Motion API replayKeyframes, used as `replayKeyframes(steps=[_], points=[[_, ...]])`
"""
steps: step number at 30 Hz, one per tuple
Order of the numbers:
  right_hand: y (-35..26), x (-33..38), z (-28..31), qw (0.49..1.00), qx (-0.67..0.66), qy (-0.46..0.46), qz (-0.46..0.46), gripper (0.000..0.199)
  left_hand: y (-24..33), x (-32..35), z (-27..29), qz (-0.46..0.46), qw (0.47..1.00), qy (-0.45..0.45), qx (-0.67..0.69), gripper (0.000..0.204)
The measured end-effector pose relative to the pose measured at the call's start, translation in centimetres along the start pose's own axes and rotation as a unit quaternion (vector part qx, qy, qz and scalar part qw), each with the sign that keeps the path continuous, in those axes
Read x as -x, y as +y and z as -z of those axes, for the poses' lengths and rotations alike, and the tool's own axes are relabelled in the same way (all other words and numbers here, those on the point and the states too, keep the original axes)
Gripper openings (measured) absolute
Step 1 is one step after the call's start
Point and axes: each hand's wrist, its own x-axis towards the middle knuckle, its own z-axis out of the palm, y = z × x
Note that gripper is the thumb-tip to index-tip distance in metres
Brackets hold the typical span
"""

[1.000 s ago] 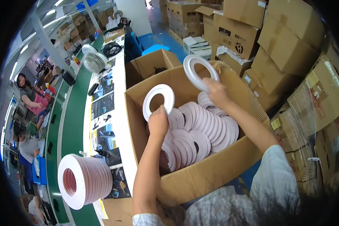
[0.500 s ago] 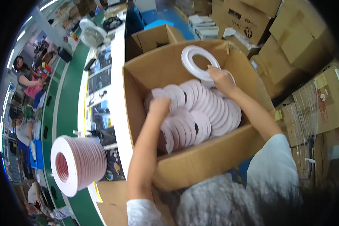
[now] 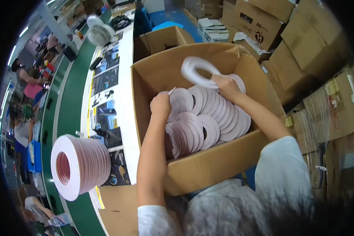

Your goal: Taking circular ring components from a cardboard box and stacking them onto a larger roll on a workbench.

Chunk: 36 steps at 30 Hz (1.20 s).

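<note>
An open cardboard box (image 3: 220,171) in front of me holds several pale pinkish-white flat rings (image 3: 224,114), fanned out in overlapping rows. Above its far part, my right hand (image 3: 227,87) is closed on the edge of a white flat ring (image 3: 196,74), which is tilted and blurred by motion. Another pale ring (image 3: 239,82) lies just behind that hand. At the left side of the pile, my left hand (image 3: 160,104) is closed, with a thin pale ring edge showing at its fingertips. Its fingers are partly hidden.
Left of the box, a thick stack of similar rings (image 3: 88,167) lies on its side on the white bench (image 3: 126,98). Beyond runs a green conveyor belt (image 3: 72,94). A white fan (image 3: 100,33) stands farther back. Stacked cartons (image 3: 259,25) crowd the right. Other people work at far left.
My left hand has drawn slightly left, toward the box's left wall. The white ring in my right hand has dropped a little and shifted left, with that hand moving slightly left.
</note>
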Motion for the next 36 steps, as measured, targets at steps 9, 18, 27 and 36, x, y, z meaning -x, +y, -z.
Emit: replayKeyframes(steps=[9, 18, 27, 36], points=[[3.1, 4.1, -1.6, 0.945, 0.100, -0.290, 0.112, 0.009, 1.6, -0.2, -1.0, -0.040, 0.999, -0.010, 0.000, 0.013], [5.3, 0.9, 11.3, 0.938, -0.017, 0.246, -0.243, 0.024, 5.8, -2.3, 0.9, -0.141, 0.985, 0.007, -0.101, 0.010], [6.2, 2.7, 13.6, 0.869, -0.069, 0.343, -0.349, 0.021, 10.0, -6.2, -7.4, -0.486, 0.808, -0.206, -0.262, 0.010], [6.3, 1.7, 11.9, 0.900, -0.131, 0.217, -0.354, 0.022, 9.5, -7.6, -3.3, -0.297, 0.945, -0.032, -0.134, 0.007]])
